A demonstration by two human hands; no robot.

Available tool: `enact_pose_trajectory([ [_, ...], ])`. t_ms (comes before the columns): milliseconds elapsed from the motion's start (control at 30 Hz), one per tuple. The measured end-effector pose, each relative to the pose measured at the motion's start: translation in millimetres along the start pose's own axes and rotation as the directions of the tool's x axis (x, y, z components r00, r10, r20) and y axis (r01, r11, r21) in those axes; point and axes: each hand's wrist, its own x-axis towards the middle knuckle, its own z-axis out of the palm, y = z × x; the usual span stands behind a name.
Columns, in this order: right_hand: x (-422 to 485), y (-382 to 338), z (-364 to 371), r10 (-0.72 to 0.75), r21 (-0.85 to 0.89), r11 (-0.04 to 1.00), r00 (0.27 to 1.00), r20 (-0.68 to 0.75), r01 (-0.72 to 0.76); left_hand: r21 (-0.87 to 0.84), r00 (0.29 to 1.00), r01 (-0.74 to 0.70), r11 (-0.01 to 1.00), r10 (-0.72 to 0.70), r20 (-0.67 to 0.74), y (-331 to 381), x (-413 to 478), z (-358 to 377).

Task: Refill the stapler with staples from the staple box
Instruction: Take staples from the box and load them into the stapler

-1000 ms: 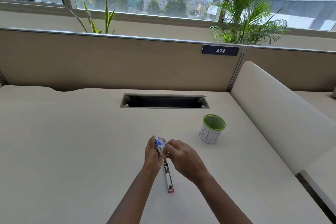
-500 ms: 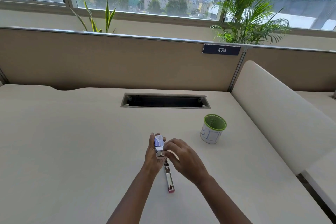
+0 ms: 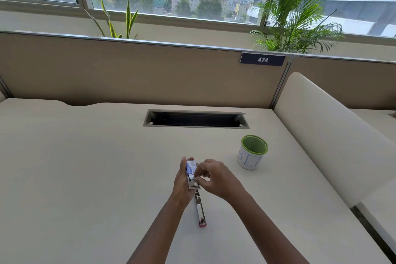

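Observation:
My left hand (image 3: 182, 180) holds a small blue and white staple box (image 3: 191, 168) upright above the desk. The box's inner tray is slid partly out at the lower end, and shiny staples (image 3: 194, 183) show there. My right hand (image 3: 216, 177) pinches at that open end with thumb and fingertips. Under both hands a stapler (image 3: 201, 210) lies open and flat on the desk, its metal channel facing up and its pink end nearest me.
A white cup with a green rim (image 3: 252, 152) stands to the right of my hands. A cable slot (image 3: 196, 119) is cut into the desk (image 3: 85, 167) farther back. A padded divider (image 3: 334, 135) borders the right side, a partition (image 3: 150, 75) the back.
The tray has slid further out of the staple box toward me, showing the staples. My right fingers moved down to the open end. The stapler has not moved.

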Motion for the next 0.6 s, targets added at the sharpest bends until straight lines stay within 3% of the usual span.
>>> enact_pose_trajectory([
  [300,-0.5,-3.4,5.1,-0.036,-0.161,0.986,0.999,0.013,0.038,-0.100,0.999,0.048,0.994,-0.046,0.015,2.1,0.0,-1.2],
  [600,-0.9,-1.7,4.5,-0.077,-0.177,0.981,0.997,-0.011,0.074,0.020,0.999,0.043,0.999,-0.043,-0.029,-4.0,-1.2,4.0],
])
